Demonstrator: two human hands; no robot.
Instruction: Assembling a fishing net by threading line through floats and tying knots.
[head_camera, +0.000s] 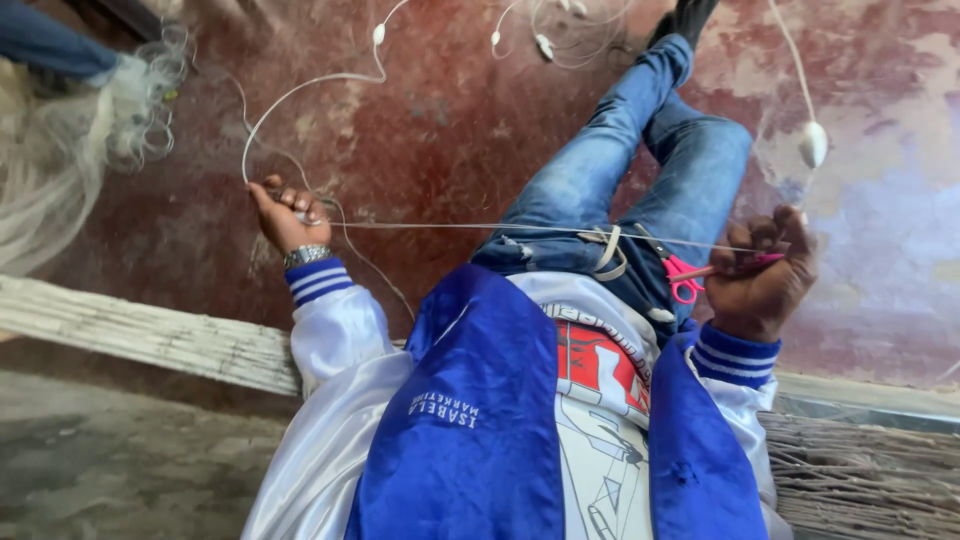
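Bare floor (440, 130) at upper centre is left open. Passage at mid-frame is barred by a taut cord (480, 226). Upper left is blocked by piled netting (60, 150), right of centre by outstretched legs (640, 150).

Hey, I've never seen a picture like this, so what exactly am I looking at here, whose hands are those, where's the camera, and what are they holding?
There is one picture, taken by a camera worn on a person's head and looking down their body. You see their blue and white jacket and jeans, with legs stretched over a reddish floor. The left hand and right hand are the person's own. They hold a thin line stretched taut between them. The right hand also holds pink-handled scissors. White cord with small floats lies on the floor, and pale netting is bunched at the far left.
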